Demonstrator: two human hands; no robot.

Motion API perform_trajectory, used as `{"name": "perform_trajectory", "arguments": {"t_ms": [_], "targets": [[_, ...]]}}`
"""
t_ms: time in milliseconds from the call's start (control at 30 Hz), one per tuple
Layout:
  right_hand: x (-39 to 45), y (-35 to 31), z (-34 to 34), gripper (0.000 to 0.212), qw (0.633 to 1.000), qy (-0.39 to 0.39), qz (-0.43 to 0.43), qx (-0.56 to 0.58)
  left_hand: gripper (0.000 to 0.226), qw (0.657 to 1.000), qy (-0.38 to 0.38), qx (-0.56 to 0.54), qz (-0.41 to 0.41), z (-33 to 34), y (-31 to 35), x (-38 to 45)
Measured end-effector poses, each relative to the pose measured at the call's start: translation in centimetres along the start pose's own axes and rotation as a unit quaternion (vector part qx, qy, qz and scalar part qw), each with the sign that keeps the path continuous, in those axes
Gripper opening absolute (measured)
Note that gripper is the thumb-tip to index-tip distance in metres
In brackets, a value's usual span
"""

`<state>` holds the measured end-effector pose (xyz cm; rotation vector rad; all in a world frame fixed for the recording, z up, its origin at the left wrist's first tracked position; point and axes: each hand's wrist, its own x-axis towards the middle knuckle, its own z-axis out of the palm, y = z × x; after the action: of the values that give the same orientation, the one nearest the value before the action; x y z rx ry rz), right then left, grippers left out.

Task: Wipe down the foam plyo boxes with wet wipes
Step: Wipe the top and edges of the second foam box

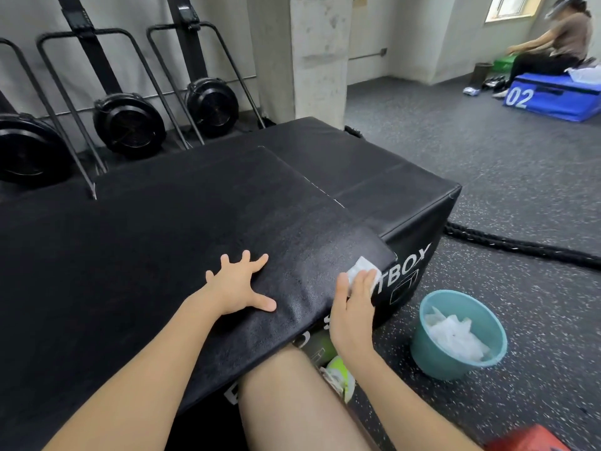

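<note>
Light is even and soft on my feed, daylight from the window (510, 6) upper right, which is blown out. Dull sheen on the black box (227, 203) top near my hands; weak shadows beneath them. Wide-angle bend curves the frame edges. Far person (559, 40) is soft and blurred. Slight smear lower right corner.

Bare forearms, no sleeves in view, bare hands (no gloves or rings visible), bare knee (292, 402)
</note>
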<state>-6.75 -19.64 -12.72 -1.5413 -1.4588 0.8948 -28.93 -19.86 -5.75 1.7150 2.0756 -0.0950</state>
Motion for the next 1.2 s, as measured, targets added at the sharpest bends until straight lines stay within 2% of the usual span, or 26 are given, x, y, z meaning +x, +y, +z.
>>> {"name": "perform_trajectory", "arguments": {"t_ms": [333, 500, 667, 767, 900, 1000, 1067, 1200], "targets": [[8.0, 2.0, -2.3, 0.071, 0.994, 0.096, 0.029, -0.033, 0.114, 1.0, 0.013, -0.008, 0.009, 0.5, -0.5, 0.3], [4.9, 0.5, -0.3, 0.088, 0.993, 0.097, 0.047, -0.046, 0.115, 1.0, 0.011, -0.005, 0.009, 0.5, -0.6, 0.4], [-3.5, -1.4, 3.3, 0.076, 1.0, 0.015, -0.025, -0.001, 0.114, 1.0, 0.014, 0.003, 0.007, 0.4, -0.6, 0.5], [-6.0, -2.2, 2.3, 0.053, 0.998, -0.022, 0.006, 0.054, 0.113, 1.0, 0.021, -0.003, 0.011, 0.6, -0.7, 0.4], [-5.6, -1.6, -0.1, 0.031, 0.995, 0.051, 0.029, 0.076, 0.111, 0.999, 0.025, -0.017, 0.013, 0.5, -0.6, -0.1], [-4.2, -1.6, -0.9, 0.04, 0.995, 0.078, 0.044, 0.038, 0.111, 0.999, 0.026, -0.019, 0.016, 0.5, -0.6, -0.2], [-3.0, -2.2, -1.3, 0.038, 0.993, 0.097, 0.055, 0.031, 0.111, 0.999, 0.025, -0.024, 0.016, 0.5, -0.7, -0.2], [-1.8, -2.6, -1.7, 0.035, 0.978, 0.129, 0.138, 0.089, 0.111, 0.999, 0.027, -0.026, 0.021, 0.6, -1.0, -0.1]]}}
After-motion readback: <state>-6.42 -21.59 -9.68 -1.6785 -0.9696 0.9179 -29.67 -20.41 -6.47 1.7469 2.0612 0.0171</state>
